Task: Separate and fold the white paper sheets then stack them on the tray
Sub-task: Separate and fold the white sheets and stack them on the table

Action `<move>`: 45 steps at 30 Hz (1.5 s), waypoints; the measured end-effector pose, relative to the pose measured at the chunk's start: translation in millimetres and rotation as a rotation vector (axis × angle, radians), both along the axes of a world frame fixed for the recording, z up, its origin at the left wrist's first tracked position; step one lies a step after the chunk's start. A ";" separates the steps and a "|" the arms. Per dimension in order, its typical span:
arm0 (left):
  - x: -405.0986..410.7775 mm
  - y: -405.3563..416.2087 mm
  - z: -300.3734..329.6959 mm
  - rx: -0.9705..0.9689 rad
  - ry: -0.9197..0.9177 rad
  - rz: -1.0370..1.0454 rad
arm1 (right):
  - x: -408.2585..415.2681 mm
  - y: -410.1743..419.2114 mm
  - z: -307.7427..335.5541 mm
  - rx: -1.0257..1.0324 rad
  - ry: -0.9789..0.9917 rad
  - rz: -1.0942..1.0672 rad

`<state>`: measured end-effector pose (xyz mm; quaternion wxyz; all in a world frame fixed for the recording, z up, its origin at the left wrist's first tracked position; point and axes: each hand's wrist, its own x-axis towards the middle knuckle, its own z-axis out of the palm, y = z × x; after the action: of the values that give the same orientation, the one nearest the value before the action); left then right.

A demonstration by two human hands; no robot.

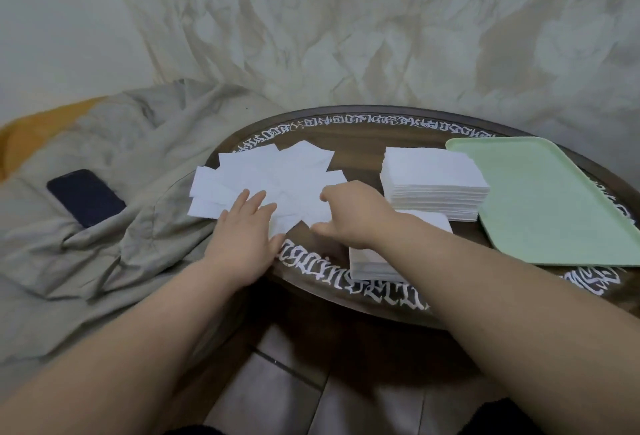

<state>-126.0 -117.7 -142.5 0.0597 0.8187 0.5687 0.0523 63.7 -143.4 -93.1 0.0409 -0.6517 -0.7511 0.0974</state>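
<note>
Several folded white paper sheets [273,174] lie fanned out on the left part of the round dark table [381,299]. My left hand [247,226] rests flat on their near edge with straight fingers. My right hand [349,214] hovers over the right side of the fan, thumb and fingers curled toward a sheet; whether it pinches one is unclear. A thick stack of white sheets [434,181] stands to the right. A lower stack [374,261] lies under my right wrist. The pale green tray [547,206] sits at the far right with nothing on it.
A dark phone [86,197] lies on grey-beige cloth [104,244] to the left of the table. Draped pale fabric fills the background. White ornamental lettering rings the table's rim. Tiled floor shows below.
</note>
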 end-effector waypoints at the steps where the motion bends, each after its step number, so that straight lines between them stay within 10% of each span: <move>1: -3.8 5.2 -2.0 0.001 0.003 0.001 | -5.7 9.9 -2.0 -0.015 -0.006 -0.008; 14: -5.2 58.6 -20.5 -0.168 -0.003 -0.034 | -12.5 83.1 -32.0 -0.128 -0.255 -0.096; 22: -4.6 54.3 -10.3 -0.214 -0.047 -0.026 | 11.0 74.1 0.3 0.350 0.013 -0.280; 31: 14.1 30.1 22.9 -0.652 -1.419 0.287 | -36.8 49.9 2.9 0.388 0.174 0.066; 37: -1.6 25.5 22.9 -0.813 -1.494 0.311 | -42.5 53.7 -5.0 0.551 0.354 0.045; 45: 6.2 18.0 44.5 -0.518 -1.623 0.434 | -48.7 21.8 -6.3 0.289 0.435 0.208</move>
<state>-119.8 -99.7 -98.0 0.6181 0.3634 0.4880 0.4977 15.0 -121.7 -99.4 0.2836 -0.5222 -0.7936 0.1304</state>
